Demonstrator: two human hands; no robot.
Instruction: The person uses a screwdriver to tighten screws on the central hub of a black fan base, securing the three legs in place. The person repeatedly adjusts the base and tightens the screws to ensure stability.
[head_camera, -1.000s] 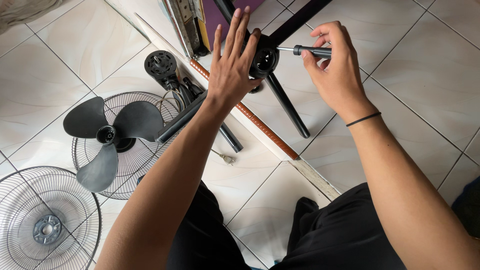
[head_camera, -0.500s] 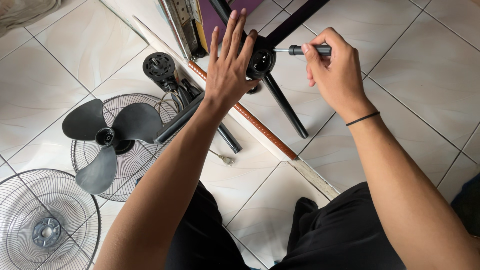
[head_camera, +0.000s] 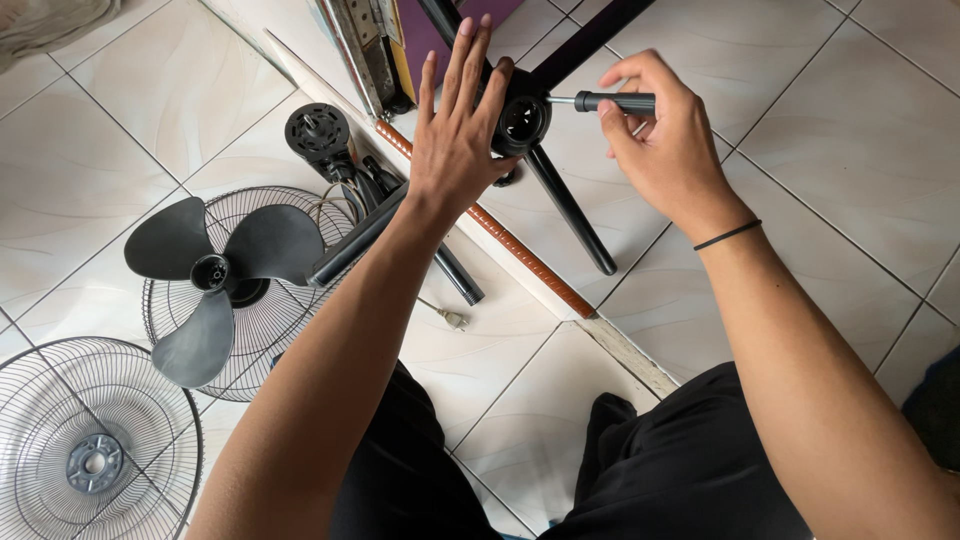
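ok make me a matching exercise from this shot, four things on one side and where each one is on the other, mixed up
Things:
1. black three-blade fan propeller
2. round grey wire fan guard
3. black-handled screwdriver
4. thin black wristband

Places:
A. pinched in the right hand
B. around the right wrist
C. lying on a second wire grille
D. flat on the white floor tiles, bottom left corner

Pairs: 1-C, 2-D, 3-A, 4-B
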